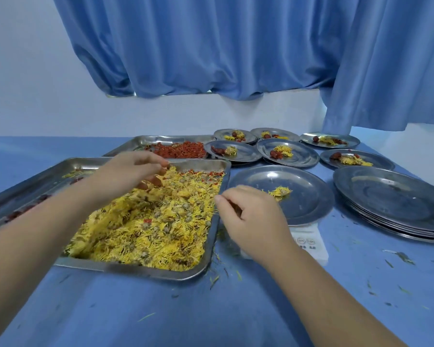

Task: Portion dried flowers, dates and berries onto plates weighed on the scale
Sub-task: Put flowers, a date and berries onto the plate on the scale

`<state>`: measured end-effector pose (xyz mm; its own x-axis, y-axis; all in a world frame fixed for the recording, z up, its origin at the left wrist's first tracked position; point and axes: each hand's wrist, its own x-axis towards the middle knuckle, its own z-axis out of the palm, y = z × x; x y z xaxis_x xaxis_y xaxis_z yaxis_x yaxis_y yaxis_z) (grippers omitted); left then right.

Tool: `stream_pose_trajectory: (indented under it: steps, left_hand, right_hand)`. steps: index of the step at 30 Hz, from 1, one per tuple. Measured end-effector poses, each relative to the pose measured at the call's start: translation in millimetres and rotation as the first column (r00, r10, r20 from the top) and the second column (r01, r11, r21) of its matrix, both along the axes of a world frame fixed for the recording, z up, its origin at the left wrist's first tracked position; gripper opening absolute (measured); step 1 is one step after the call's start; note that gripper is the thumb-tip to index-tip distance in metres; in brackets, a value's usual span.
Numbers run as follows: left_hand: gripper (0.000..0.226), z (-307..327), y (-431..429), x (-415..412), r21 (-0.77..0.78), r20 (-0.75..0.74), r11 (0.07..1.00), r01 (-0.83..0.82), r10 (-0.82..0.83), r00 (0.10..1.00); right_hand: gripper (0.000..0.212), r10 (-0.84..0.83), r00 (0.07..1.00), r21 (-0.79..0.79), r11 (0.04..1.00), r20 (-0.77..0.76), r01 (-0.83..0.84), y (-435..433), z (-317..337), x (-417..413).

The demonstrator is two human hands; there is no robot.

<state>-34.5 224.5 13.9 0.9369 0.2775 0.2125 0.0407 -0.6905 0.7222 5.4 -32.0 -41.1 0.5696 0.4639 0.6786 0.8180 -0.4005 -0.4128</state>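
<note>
- Head view: left hand (135, 169) curls into dried flowers (148, 221) at far end of near tray (135, 267), pinching a tuft.
- Right hand (248, 216) loosely curled just beside tray; cannot tell if it holds anything.
- Plate (311, 204) on scale (311, 246) carries only a small yellow tuft; berries (181, 149) in far tray.
- Advice: add small pinches, hands off plate when reading weight.
- Scale button labels blurred, unreadable.
</note>
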Motion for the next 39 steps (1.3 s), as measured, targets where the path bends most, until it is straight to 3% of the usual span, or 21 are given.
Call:
stream_pose_trajectory:
  steps: [2, 5, 10, 14, 19, 22, 30, 35, 39]
  left_hand:
    - [0.02, 10.0, 30.9, -6.0, 0.004, 0.032, 0.996, -0.086, 0.086, 0.996]
    - [0.021, 15.1, 80.3, -12.7, 0.015, 0.052, 0.982, -0.189, 0.188, 0.981]
    - [0.025, -15.5, 147.8, -15.0, 0.32, -0.055, 0.894, -0.314, 0.349, 0.936]
    - [0.033, -37.2, 179.8, -0.6, 0.553, -0.17, 0.795, -0.248, 0.399, 0.901]
    - [0.037, -50.4, 192.7, 26.1, 0.7, -0.266, 0.711, -0.067, 0.346, 0.9]
    - [0.034, -54.0, 194.1, 36.7, 0.736, -0.371, 0.676, 0.038, 0.356, 0.858]
    - [0.027, -53.3, 189.2, 36.0, 0.747, -0.296, 0.664, -0.048, 0.396, 0.869]
    - [0.03, -40.9, 175.2, 23.4, 0.7, -0.191, 0.697, -0.157, 0.395, 0.899]
    - [0.042, -22.2, 140.4, 17.6, 0.659, -0.046, 0.738, -0.142, 0.228, 0.973]
  right_hand:
    - [0.035, -0.05, 0.999, 0.006, 0.999, -0.009, 0.05, 13.0, -5.3, 3.7]
    - [0.023, -0.074, 0.997, -0.116, 0.99, 0.032, 0.077, 20.9, -17.0, 2.4]
    - [0.015, -0.085, 0.995, -0.175, 0.98, 0.054, 0.093, 22.5, -22.2, 1.0]
    - [0.011, -0.097, 0.993, -0.157, 0.982, 0.072, 0.107, 22.9, -20.9, -0.6]
    - [0.018, -0.064, 0.997, -0.162, 0.984, 0.048, 0.071, 25.3, -21.7, -1.1]
    - [0.02, -0.056, 0.997, -0.159, 0.985, 0.046, 0.062, 25.9, -21.9, -0.3]
    - [0.021, -0.021, 0.999, -0.166, 0.986, 0.036, 0.027, 27.5, -21.9, -0.4]
    - [0.016, -0.007, 1.0, -0.141, 0.99, 0.024, 0.011, 25.3, -22.3, 0.8]
    - [0.015, -0.015, 1.0, -0.066, 0.998, -0.004, 0.015, 22.0, -18.7, 0.0]
